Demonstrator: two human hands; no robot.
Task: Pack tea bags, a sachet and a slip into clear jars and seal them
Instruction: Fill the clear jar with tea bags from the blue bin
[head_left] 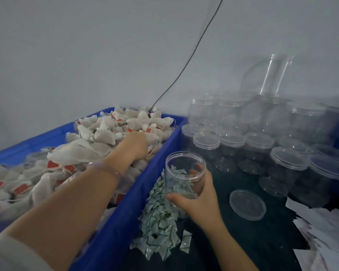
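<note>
The left forearm [67, 194] lay nearest, and the left grip [135, 146] was sunk among tea bags [106, 132] in the blue crate [145, 182]. Its fingers were hidden, so hold could not be determined. Sachets [160, 222] were heaped just left of the right grip [201, 196]. That grip clasped an open jar [185, 169], apparently empty and mouth-up, presumably for filling. A lid [247, 204] lay to its right.

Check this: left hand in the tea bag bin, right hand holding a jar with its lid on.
Wrong on the lid: the head view shows the jar in the right hand open, a lid lying beside it. The left hand is in the bin.
</note>
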